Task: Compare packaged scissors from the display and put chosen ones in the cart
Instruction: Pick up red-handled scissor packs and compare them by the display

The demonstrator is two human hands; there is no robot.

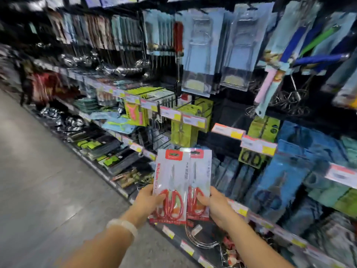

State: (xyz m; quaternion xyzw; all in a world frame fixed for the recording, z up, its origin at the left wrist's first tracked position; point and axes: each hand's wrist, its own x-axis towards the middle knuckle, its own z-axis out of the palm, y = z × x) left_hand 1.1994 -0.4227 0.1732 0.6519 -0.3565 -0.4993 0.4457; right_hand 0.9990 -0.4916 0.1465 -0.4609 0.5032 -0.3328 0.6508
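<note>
Comparing step: left hand [148, 198] gripping one scissors pack [170, 182], right hand [218, 206] gripping the second pack [200, 182], side by side before the shelves [228, 130]; next, probably choosing, then finding the unseen cart.

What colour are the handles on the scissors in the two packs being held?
Red, on both scissors packs, left and right. The head view, the only one, shows them clearly.
</note>
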